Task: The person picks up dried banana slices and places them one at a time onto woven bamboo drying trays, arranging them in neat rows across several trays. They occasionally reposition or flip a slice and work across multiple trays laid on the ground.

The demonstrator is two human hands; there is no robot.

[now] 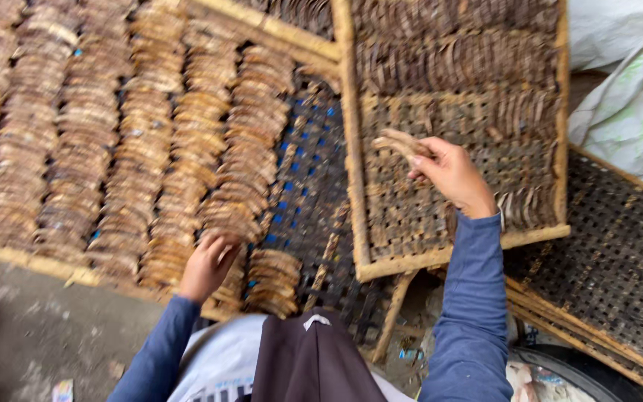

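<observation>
The right hand pinches a few thin dried strips above the woven tray; they look light, stiff and brittle. The left hand curls over the stacked rows.

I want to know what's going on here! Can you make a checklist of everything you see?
Surface: big woven bamboo tray on the ground, framed with bamboo poles.
Job's things: rows of overlapping brown dried strips fill most of that tray; a second woven tray lies tilted over its right part, with strips at its top.
Clutter: white sacks at right; scraps on the grey ground.
Hands: left hand rests on the near strips; right hand holds a few strips in its fingers above the second tray.
Cables: nothing seen.
Surroundings: more woven trays stacked at right.
</observation>
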